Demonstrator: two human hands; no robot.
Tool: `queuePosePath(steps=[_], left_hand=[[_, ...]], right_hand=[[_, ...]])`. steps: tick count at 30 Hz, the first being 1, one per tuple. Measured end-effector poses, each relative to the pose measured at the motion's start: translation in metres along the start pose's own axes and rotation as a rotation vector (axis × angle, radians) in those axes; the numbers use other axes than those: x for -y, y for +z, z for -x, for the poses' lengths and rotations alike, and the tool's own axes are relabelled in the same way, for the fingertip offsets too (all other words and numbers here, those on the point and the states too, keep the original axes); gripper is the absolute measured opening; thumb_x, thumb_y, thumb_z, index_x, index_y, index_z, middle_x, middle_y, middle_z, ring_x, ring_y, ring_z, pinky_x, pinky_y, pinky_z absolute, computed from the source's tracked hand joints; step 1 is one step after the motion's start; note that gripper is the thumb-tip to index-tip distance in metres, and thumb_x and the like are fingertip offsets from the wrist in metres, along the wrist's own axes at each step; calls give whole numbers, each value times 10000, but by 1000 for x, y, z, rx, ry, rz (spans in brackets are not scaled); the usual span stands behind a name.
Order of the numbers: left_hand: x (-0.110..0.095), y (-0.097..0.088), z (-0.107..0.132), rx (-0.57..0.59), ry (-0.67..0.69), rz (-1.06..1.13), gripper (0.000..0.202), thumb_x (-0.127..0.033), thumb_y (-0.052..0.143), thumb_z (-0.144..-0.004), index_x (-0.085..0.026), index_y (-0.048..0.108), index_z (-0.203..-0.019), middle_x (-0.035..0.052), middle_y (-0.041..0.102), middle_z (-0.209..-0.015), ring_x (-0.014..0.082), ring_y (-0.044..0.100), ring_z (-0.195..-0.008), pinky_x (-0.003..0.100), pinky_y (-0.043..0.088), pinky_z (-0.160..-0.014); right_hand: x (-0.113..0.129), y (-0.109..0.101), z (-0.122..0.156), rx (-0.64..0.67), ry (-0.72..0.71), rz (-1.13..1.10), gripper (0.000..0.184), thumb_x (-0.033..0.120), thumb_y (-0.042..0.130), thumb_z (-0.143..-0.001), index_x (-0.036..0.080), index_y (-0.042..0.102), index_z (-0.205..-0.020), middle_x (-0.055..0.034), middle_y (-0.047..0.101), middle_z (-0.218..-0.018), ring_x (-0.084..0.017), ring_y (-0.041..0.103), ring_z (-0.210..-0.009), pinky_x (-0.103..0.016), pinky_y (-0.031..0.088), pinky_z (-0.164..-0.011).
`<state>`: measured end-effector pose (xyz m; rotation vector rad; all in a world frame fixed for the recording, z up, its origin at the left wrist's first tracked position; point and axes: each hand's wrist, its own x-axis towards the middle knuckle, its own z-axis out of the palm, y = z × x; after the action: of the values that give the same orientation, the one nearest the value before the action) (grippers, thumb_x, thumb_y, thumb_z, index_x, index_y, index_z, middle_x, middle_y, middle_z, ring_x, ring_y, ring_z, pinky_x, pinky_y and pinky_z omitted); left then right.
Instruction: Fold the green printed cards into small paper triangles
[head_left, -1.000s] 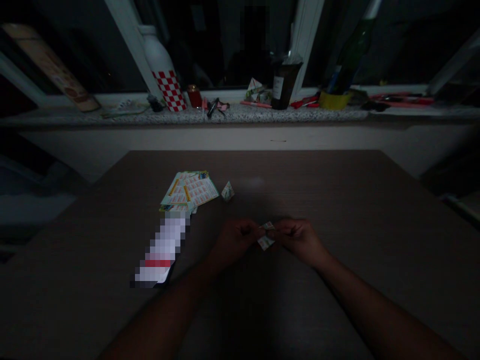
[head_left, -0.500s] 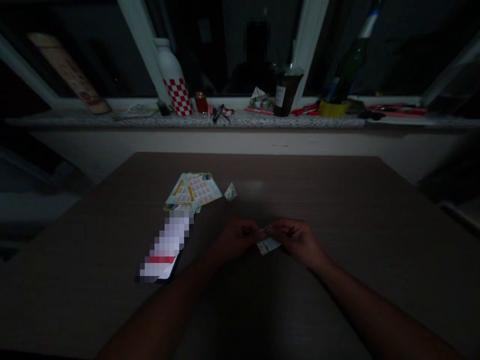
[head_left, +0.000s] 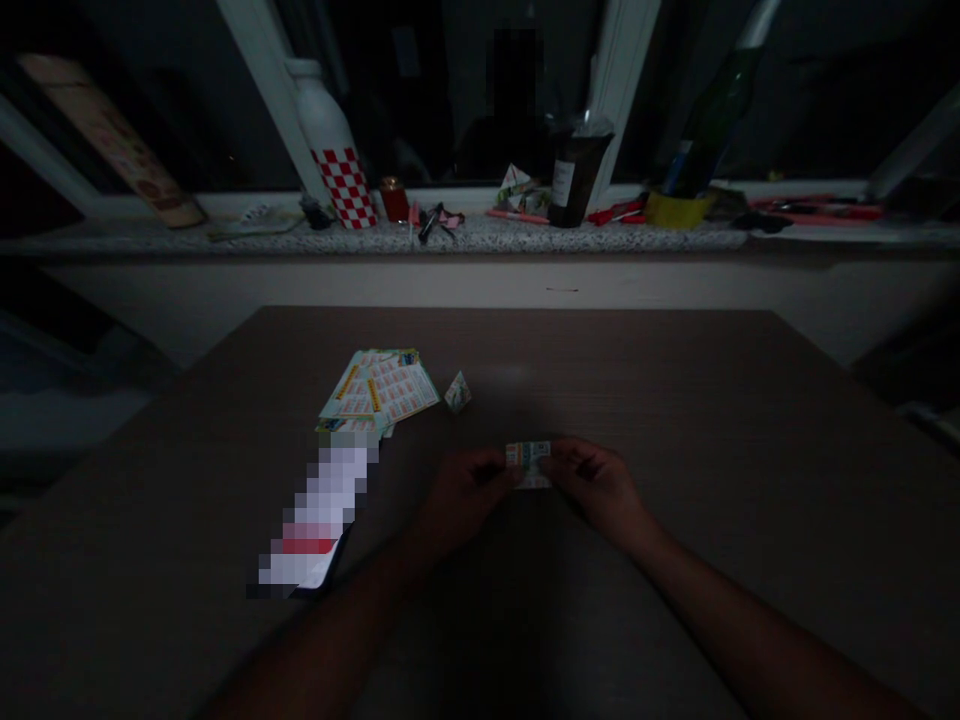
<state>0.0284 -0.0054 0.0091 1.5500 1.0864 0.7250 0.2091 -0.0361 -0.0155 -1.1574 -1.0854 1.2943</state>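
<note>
A small folded piece of printed paper (head_left: 531, 463) is stretched between my two hands above the table. My left hand (head_left: 469, 490) pinches its left edge between thumb and fingers. On the opposite edge, my right hand (head_left: 596, 485) has the same kind of pinch. The paper looks like a flat rectangle with coloured print. Beyond my left hand stands a small folded paper piece (head_left: 457, 392) with a pointed top. Left of that lies a fanned stack of printed paper sheets (head_left: 397, 385). Dim light hides the finer folds.
A phone (head_left: 322, 515) with a lit, blurred screen lies left of my left forearm on the brown table (head_left: 675, 400). Along the windowsill (head_left: 480, 238) stand a red-and-white checkered bottle (head_left: 341, 160), a dark cup (head_left: 577, 180), a green bottle (head_left: 701, 130) and pens.
The paper has turned from a tilted piece hanging below my fingers to a flat rectangle facing me. Both hands still grip it, slightly farther apart. The view has shifted slightly.
</note>
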Motion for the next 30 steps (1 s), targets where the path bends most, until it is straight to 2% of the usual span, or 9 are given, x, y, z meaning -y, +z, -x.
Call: queuePosePath(steps=[3, 8, 13, 16, 19, 25, 30], left_hand=[[2, 1, -1, -12, -51, 29, 242, -377, 644, -777, -141, 696, -784, -7, 606, -631, 123, 514, -581, 227, 367, -552], [1, 0, -1, 58, -92, 80, 249, -381, 672, -757, -139, 681, -816, -3, 633, -672, 124, 540, -601, 222, 384, -561], [-3, -1, 0, 30, -118, 44, 271, -391, 640, -786, -136, 659, -697, -5, 626, -593, 109, 523, -542, 212, 352, -520], [-2, -1, 0, 84, -97, 96, 256, -392, 665, -767, -139, 662, -726, 2, 649, -629, 120, 555, -570, 214, 384, -538], [-1, -1, 0, 104, -35, 106, 246, -384, 626, -808, -146, 690, -803, 14, 678, -701, 134, 593, -635, 223, 425, -588], [0, -1, -1, 108, 10, 67, 218, -347, 617, -822, -145, 700, -822, 27, 701, -738, 151, 627, -686, 229, 458, -622], [2, 1, -1, 124, 50, -38, 238, -371, 584, -856, -170, 700, -911, 23, 707, -816, 163, 640, -757, 239, 470, -660]], right_hand=[[1, -1, 0, 68, 10, 27, 281, 428, 759, -703, 190, 719, -847, -32, 724, -740, -150, 650, -658, -267, 512, -624], [7, -5, 1, 138, 25, 76, 246, 413, 774, -683, 180, 731, -748, -17, 700, -639, -123, 591, -523, -245, 479, -518], [11, -7, 0, 159, 32, 46, 273, 446, 716, -750, 177, 720, -792, -18, 704, -676, -115, 603, -557, -235, 479, -549], [12, -8, 1, 189, 23, 86, 278, 452, 699, -769, 174, 717, -759, -23, 700, -667, -118, 599, -553, -235, 476, -538], [10, -9, 2, 243, 6, 135, 271, 444, 689, -784, 177, 723, -757, -21, 695, -651, -121, 599, -553, -235, 475, -536], [6, -8, 3, 150, -10, 152, 296, 473, 688, -771, 180, 722, -795, -29, 710, -689, -131, 618, -569, -240, 489, -533], [10, -8, 4, 234, -17, 187, 272, 447, 665, -803, 179, 706, -783, -18, 697, -678, -123, 608, -568, -236, 485, -537]])
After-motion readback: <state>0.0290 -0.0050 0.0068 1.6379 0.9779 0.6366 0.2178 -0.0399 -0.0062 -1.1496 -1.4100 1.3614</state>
